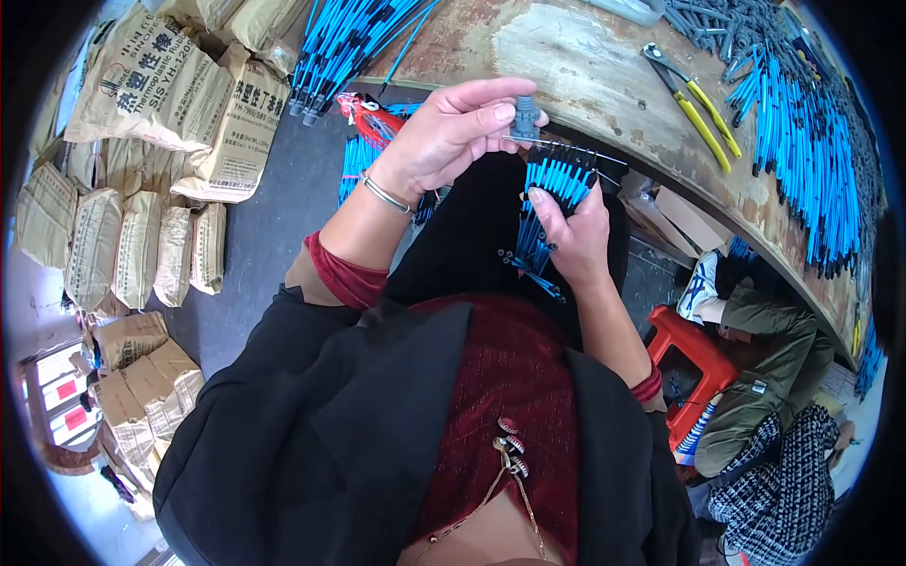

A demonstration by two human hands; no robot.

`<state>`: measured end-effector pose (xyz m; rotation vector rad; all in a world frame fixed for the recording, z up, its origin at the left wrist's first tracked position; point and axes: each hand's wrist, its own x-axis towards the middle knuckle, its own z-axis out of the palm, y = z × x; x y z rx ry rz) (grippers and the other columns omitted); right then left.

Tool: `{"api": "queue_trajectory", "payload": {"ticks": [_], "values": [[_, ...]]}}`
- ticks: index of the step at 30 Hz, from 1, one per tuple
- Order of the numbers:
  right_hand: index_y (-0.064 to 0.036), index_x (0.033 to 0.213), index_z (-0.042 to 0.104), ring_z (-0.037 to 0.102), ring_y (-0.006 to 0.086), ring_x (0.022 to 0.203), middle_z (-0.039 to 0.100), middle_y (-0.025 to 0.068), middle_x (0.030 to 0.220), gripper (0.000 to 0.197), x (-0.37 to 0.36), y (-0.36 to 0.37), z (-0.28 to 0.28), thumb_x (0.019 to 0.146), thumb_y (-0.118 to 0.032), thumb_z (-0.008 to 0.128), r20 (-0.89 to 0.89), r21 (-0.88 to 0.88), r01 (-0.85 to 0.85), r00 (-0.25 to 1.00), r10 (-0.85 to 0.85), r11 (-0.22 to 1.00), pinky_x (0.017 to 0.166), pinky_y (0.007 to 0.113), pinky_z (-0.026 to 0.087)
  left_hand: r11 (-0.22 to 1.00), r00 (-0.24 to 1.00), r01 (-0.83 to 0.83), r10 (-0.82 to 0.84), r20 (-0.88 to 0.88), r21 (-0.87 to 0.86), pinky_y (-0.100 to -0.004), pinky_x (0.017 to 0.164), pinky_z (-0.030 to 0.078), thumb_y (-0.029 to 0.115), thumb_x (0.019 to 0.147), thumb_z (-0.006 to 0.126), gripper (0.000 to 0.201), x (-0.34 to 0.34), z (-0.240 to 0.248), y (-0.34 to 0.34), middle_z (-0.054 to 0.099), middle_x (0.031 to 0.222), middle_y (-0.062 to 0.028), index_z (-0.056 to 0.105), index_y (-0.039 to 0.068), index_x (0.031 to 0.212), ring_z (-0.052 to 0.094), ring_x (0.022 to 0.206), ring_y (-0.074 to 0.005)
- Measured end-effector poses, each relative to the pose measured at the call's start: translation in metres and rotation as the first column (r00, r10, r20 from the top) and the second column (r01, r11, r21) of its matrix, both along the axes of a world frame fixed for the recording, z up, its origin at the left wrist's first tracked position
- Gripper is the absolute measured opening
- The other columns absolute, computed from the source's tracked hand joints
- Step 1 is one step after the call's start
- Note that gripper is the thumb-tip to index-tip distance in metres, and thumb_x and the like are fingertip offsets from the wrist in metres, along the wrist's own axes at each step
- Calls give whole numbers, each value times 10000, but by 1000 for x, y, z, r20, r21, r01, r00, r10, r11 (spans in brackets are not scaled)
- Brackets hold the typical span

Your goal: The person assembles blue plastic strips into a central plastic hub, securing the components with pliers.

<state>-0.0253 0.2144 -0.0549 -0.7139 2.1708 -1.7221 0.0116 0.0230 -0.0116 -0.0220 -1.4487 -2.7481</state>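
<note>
Between the thumb and fingers of my left hand (453,132) is a grey plastic fitting (525,117) with a ribbed top, held upright near the table's edge. My right hand (578,234) is closed around a bundle of thin blue tubes (557,177) with black ends. The black ends point up, just below and right of the fitting. Thin metal wires (604,156) run across at these ends; how they join the tubes is too small to tell. Lower ends of several tubes hang out below my right hand, over my lap.
The curved wooden table (557,57) holds yellow-handled pliers (703,118), blue tubes (802,160) and grey parts (731,24). More blue tubes (354,38) lie at the back left. Paper sacks (151,85) line the left. A person sits at right near a red stool (694,354).
</note>
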Motion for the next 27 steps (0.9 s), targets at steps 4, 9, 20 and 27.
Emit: {"api": "queue_trajectory", "payload": {"ticks": [4, 9, 20, 27], "values": [[-11, 1036, 525, 610, 144, 738, 655, 76, 836, 322, -1, 1, -1, 803, -185, 663, -10, -3, -2, 1000, 2, 1000, 713, 288, 478, 1000, 999, -8, 6, 42, 29, -302, 794, 512, 75, 869, 569, 342, -1, 1, 4, 631, 991, -99, 527, 17, 1204, 620, 880, -172], [-10, 1036, 526, 614, 151, 745, 655, 81, 837, 328, 0, 1, -1, 805, -198, 664, -30, 8, -3, 1000, 3, 1000, 719, 291, 477, 1000, 1000, -1, 1, -1, -11, -293, 782, 510, 59, 863, 574, 339, -1, -6, 1, 628, 968, -72, 533, 6, 1195, 614, 864, -152], [-8, 1026, 536, 619, 164, 764, 655, 94, 851, 345, 1, -5, 2, 797, -226, 676, -28, 6, 73, 997, -72, 997, 733, 298, 475, 995, 994, -61, 53, -99, -83, -242, 762, 473, 41, 838, 601, 401, 1, -12, 5, 576, 1104, -104, 511, 3, 1227, 577, 933, -135], [-4, 1018, 542, 610, 153, 772, 651, 93, 871, 369, 0, -8, 5, 782, -241, 699, -35, -33, 99, 994, -100, 995, 738, 292, 473, 607, 928, -369, 200, -313, -704, -182, 719, 420, -48, 729, 681, 507, 5, 0, 25, 515, 1078, -27, 549, 40, 1210, 520, 868, -71]]}}
